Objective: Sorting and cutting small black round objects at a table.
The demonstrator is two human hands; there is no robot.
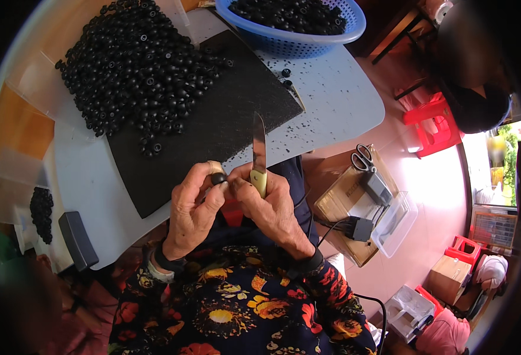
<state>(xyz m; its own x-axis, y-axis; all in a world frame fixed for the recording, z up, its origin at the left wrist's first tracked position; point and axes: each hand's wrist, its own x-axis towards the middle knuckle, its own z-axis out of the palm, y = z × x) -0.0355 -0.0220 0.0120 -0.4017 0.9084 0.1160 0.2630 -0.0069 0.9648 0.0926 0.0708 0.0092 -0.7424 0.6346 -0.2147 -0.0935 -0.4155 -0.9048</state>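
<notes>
My left hand (190, 204) pinches a small round black part (218, 178) between thumb and fingers; one fingertip has a tan covering. Close beside it, my right hand (272, 207) is closed around the pale yellow-green handle of a knife (259, 142). The blade points away from me, and the right thumb and fingertips come up to the black part. Both hands are just off the table's near edge. Beyond them, a large heap of similar black parts (148, 71) lies on a black mat (145, 186), spilling out of a clear plastic bin (32, 80).
A blue perforated basket (284, 44) full of black pieces stands at the far side of the light table (349, 89), which has black crumbs on it. To the right, scissors (362, 158) and a black adapter (355, 228) rest on a cardboard box (331, 198). People sit at left and right.
</notes>
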